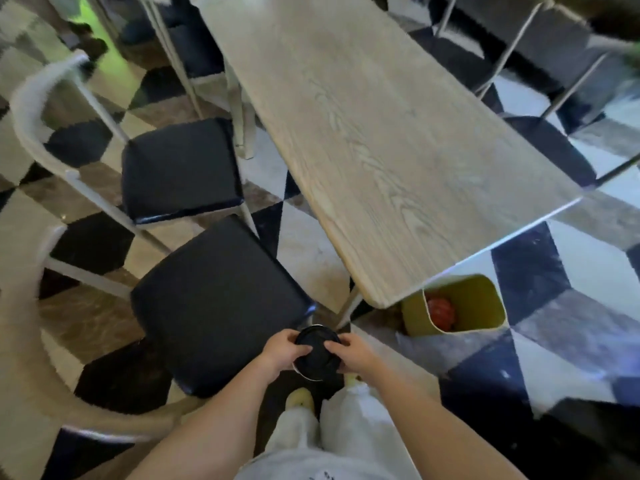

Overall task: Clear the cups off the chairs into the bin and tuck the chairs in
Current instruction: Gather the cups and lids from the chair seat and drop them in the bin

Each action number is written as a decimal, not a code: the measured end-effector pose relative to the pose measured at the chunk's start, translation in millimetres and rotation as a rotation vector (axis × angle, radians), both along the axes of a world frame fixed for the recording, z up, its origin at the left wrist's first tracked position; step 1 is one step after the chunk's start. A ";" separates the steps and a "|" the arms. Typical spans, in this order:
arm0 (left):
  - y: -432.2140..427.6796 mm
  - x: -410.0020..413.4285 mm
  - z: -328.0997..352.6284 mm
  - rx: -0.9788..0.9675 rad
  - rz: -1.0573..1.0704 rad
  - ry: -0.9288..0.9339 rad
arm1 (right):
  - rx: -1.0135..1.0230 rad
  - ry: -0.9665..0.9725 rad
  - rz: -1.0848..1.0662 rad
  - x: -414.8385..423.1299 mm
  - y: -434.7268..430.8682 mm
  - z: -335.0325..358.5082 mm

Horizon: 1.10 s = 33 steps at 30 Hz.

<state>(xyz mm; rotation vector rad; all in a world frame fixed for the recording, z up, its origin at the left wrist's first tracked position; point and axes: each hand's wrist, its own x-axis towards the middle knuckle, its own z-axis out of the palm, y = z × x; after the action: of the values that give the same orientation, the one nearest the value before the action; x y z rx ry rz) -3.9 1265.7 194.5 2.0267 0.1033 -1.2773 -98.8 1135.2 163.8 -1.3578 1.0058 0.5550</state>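
From the head camera, looking down: both hands meet in front of the person's legs, gripping one cup [318,353] with a black lid. The left hand [282,351] wraps its left side, thumb over the lid; the right hand [356,353] closes on the right side, fingertips on the lid's edge. The cup hangs above the floor, just off the front corner of the near chair [214,306], whose dark seat is bare. The far chair [176,171] beyond it is bare too. Both stand pulled out from the wooden table [398,150].

The yellow bin [485,299] sits under the table's near corner, to the person's right, with something red inside.

I'd say the cup is on its way to the bin. Next it must swing right and low, clearing the table edge, before letting go. The chairs are not yet tucked in.
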 end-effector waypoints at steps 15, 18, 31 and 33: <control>-238.0 -92.8 21.9 -0.065 -0.563 0.029 | -0.098 -0.008 -0.440 -145.3 -185.3 52.9; -288.4 -103.7 32.3 -0.070 -0.642 -0.062 | -0.120 -0.027 -0.444 -160.3 -227.4 61.8; -445.7 -102.4 56.7 -0.140 -0.766 -0.082 | -0.206 -0.077 -0.608 -162.5 -370.3 85.5; -461.9 -100.6 57.4 -0.146 -0.806 -0.126 | -0.223 -0.064 -0.606 -158.6 -384.9 84.5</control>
<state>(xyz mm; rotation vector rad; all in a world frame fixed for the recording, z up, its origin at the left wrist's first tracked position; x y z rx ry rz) -104.6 803.8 251.9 2.0755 -0.9217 -1.5440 -257.4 750.3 248.2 -1.1687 1.3800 -0.0567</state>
